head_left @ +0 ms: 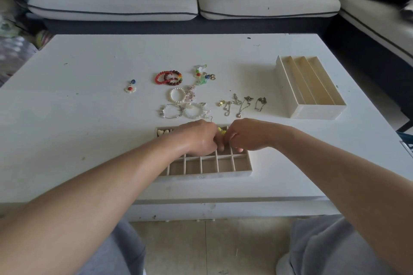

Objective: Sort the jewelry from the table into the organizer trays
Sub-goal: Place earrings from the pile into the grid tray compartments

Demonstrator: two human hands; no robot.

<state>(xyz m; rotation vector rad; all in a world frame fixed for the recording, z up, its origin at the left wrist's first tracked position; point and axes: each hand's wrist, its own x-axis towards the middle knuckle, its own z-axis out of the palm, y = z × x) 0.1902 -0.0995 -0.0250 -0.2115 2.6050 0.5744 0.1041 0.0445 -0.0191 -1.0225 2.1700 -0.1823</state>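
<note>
Yellow jewelry piece point(221, 131), pinched between curled fingers point(220, 145) of left hand point(199, 137) and right hand point(244, 134), over the grid tray point(201, 173)

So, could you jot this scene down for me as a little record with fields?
setting: white table, sofa behind
near tray: grid tray, cream hearts in its far-left cell
far tray: long tray at the right
hands: left hand and right hand meet over grid tray
grip: fingers curled at a yellow piece; which hand holds it unclear
unsorted: red bracelets, pearl bracelet, chains, flower earring
</note>
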